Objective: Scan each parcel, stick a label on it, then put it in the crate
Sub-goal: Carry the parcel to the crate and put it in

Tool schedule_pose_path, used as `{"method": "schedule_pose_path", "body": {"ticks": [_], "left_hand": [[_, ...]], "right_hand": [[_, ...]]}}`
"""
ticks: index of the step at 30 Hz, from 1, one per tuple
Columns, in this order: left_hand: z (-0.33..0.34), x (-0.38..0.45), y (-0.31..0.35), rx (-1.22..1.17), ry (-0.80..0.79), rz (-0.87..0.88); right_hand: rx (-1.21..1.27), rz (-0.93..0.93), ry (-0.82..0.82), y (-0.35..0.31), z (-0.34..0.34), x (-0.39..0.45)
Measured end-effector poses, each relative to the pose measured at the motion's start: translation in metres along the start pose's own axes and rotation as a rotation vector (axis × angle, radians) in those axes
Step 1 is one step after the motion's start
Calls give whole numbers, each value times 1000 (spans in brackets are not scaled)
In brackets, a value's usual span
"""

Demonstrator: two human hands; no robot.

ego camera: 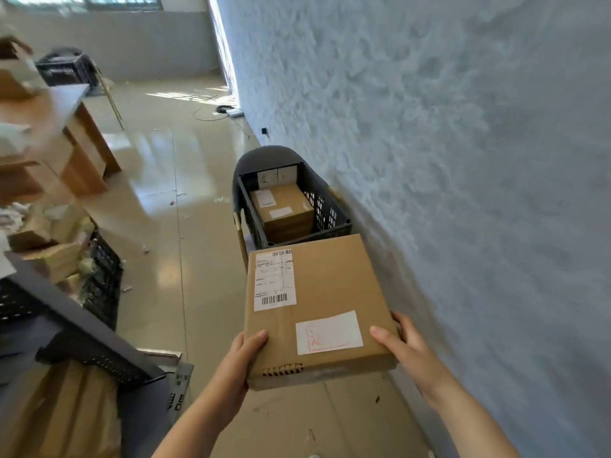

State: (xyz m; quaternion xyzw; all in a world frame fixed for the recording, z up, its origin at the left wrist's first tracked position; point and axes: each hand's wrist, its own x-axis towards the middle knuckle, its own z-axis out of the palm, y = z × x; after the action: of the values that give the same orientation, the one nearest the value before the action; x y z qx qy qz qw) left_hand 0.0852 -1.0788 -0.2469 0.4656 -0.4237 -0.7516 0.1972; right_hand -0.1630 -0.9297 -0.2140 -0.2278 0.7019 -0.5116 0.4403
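My hands, left and right, grip a labelled parcel by its near corners at lower centre, in the air short of the crate above it in frame

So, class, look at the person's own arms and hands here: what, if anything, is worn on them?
Nothing shows: the left hand and right hand are bare, without gloves, rings or a watch. Both forearms are uncovered to the frame's bottom edge, with no sleeves in view.
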Motion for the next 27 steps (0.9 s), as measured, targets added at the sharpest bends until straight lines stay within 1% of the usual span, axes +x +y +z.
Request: {"method": "schedule_pose_path", "body": {"ticks": [4,8,15,20,24,27], "left_hand": [[-2,67,34,-43,53,-11],[-7,135,68,-23,83,-4],[-13,269,127,29,70,2],[-14,362,164,70,79,-32],[-12,434,180,60,120,-82],[-7,481,188,24,177,-88]], "right_hand": [[-25,43,-45,-30,3,82],[-83,73,-87,-53,10,158],[-85,146,-77,-84,18,298],[-71,214,-45,-103,27,403],[-78,263,-38,-109,33,485],[-72,314,-32,-111,42,544]]}}
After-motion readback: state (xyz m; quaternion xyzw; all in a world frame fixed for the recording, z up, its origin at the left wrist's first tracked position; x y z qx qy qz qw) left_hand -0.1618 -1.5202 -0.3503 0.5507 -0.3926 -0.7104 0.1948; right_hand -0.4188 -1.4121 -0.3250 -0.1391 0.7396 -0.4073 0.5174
